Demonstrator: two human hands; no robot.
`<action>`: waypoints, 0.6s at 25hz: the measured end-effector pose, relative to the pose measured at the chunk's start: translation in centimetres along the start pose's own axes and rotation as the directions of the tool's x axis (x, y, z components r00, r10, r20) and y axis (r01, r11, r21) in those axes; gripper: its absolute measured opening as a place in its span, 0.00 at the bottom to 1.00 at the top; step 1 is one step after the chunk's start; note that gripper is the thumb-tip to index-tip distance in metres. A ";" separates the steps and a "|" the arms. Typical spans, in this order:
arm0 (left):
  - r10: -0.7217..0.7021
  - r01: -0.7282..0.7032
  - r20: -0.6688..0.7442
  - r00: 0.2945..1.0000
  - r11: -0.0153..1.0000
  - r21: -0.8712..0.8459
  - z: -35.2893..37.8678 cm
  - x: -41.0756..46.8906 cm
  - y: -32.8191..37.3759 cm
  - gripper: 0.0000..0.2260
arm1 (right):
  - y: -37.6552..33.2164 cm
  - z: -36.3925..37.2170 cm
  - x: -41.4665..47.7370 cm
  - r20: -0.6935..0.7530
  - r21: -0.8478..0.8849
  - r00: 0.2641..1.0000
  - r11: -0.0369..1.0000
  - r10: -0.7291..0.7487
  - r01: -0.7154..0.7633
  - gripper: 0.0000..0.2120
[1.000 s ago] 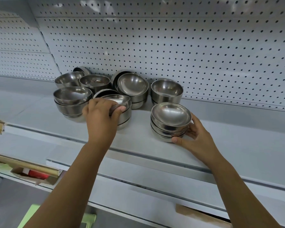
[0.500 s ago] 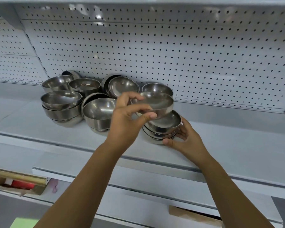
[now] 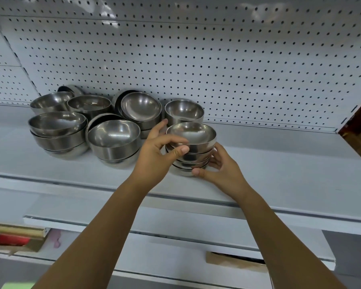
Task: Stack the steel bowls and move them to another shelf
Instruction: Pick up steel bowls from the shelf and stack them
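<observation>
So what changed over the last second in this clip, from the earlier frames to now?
The left hand took the top bowl off the middle pile, carried it right and set it on the stack steadied by the right hand; the stack is one bowl taller. The left fingers are loosening but remain at the rim. The right hand stayed at the stack's base; the other bowls on the shelf did not move.

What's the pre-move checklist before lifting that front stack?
1. Top bowl seated in front stack: ok, sits level.
2. Left hand released: not ok, thumb and fingers at the top bowl's side.
3. Right hand bracing the stack base: ok.
4. Stack on shelf: ok.
5. Loose bowls left: not ok, single bowl behind, more to the left.
6. Destination shelf free: cannot tell.
</observation>
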State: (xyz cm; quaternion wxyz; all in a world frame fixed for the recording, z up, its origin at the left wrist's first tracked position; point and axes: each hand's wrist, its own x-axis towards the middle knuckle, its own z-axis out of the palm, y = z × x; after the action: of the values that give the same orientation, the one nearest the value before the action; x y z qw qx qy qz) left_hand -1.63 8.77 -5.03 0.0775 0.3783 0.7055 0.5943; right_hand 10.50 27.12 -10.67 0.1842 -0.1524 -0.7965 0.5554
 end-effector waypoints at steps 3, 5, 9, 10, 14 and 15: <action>0.020 -0.020 -0.019 1.000 1.000 -0.005 0.1 -0.3 -0.7 0.09 | 0.0 0.0 0.0 0.003 -0.010 1.000 1.000 0.000 0.000 0.46; 0.027 -0.027 -0.033 0.999 1.000 0.012 0.4 -0.6 -1.3 0.10 | 0.0 0.0 0.0 0.000 -0.014 1.000 1.000 0.002 -0.002 0.46; 0.037 -0.035 -0.043 0.998 0.999 0.038 0.2 -1.2 -1.0 0.16 | 0.1 0.1 0.1 -0.007 -0.006 1.000 1.000 -0.006 0.006 0.46; 0.050 -0.047 -0.049 0.998 0.998 0.046 -0.2 -0.9 -0.7 0.18 | 0.1 0.1 0.0 -0.010 -0.005 1.000 1.000 -0.006 0.006 0.46; 0.064 -0.021 -0.174 0.983 0.971 0.239 -3.1 2.1 1.6 0.20 | -0.1 0.2 -0.3 -0.025 -0.006 1.000 1.000 -0.005 0.005 0.46; 0.045 0.020 -0.200 0.979 0.950 0.311 -4.0 3.5 2.2 0.19 | -0.1 0.2 -0.3 -0.035 -0.004 0.999 1.000 -0.009 0.008 0.46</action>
State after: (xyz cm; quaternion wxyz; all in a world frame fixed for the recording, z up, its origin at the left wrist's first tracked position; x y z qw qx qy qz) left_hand -5.37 7.80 -0.77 -0.0601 0.3270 0.7921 0.5119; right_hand 10.66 26.72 -10.65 0.2000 -0.1590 -0.7949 0.5503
